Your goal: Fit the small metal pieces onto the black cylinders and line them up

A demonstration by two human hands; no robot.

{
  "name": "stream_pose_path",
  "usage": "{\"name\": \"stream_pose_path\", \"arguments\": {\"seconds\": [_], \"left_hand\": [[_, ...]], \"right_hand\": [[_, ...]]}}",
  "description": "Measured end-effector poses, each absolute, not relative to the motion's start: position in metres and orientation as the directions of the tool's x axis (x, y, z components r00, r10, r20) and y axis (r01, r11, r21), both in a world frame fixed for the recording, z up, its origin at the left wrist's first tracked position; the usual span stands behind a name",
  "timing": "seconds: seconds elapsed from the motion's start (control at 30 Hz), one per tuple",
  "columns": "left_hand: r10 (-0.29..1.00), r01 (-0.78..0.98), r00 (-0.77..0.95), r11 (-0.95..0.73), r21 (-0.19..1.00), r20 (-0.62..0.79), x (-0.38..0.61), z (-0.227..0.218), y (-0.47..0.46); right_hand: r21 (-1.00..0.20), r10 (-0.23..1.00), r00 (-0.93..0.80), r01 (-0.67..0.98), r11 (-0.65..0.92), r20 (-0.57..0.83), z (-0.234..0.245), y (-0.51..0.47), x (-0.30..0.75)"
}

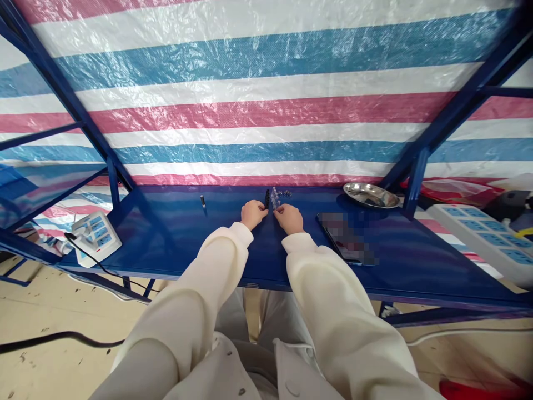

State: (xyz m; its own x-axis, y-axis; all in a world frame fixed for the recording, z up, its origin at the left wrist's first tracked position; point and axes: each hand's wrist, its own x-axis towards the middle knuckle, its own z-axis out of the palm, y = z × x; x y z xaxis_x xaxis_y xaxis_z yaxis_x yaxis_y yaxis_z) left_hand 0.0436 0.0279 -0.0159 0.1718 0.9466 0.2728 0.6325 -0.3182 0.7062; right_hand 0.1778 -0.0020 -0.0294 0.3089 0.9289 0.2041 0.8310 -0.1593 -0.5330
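Observation:
Both my hands rest on a blue metal shelf (175, 239), close together near its back. My left hand (252, 213) is curled, its fingertips against a small dark upright piece (267, 198). My right hand (288, 217) is also curled, its fingers pinched at a small clear ridged part (273, 198); what the fingers grip is too small to make out. Several tiny metal bits (285, 193) lie just behind the right hand. Cream sleeves cover both forearms.
A round steel dish (370, 195) sits at the back right, a dark flat device (346, 240) lies right of my hands. A small dark pen-like item (202, 201) lies to the left. White power strips stand at left (95, 235) and right (478, 233). Striped tarp hangs behind.

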Motion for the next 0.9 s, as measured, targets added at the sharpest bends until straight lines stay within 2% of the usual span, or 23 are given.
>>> {"name": "stream_pose_path", "arguments": {"seconds": [0.2, 0.4, 0.57, 0.7, 0.8, 0.9], "left_hand": [[0.952, 0.762, 0.229, -0.305, 0.571, 0.202, 0.044, -0.013, 0.029], [0.953, 0.802, 0.236, -0.302, 0.515, 0.192, 0.046, -0.014, 0.029], [0.96, 0.804, 0.216, -0.279, 0.525, 0.179, 0.046, -0.01, 0.025], [0.922, 0.815, 0.249, -0.365, 0.45, 0.298, 0.031, 0.006, 0.013], [0.86, 0.845, 0.269, -0.427, 0.323, 0.434, 0.0, 0.028, 0.004], [0.823, 0.912, 0.236, -0.371, 0.174, 0.516, -0.041, 0.05, 0.005]], "right_hand": [[-0.53, 0.939, 0.304, 0.83, -0.177, 0.163, -0.026, -0.004, 0.177], [-0.537, 0.94, 0.308, 0.823, -0.186, 0.146, -0.023, -0.004, 0.176], [-0.534, 0.933, 0.312, 0.827, -0.176, 0.177, -0.028, -0.002, 0.177], [-0.535, 0.933, 0.309, 0.828, -0.17, 0.182, -0.026, -0.005, 0.176], [-0.539, 0.926, 0.332, 0.821, -0.189, 0.18, -0.019, -0.012, 0.172], [-0.561, 0.904, 0.369, 0.805, -0.195, 0.215, -0.01, -0.02, 0.167]]}}
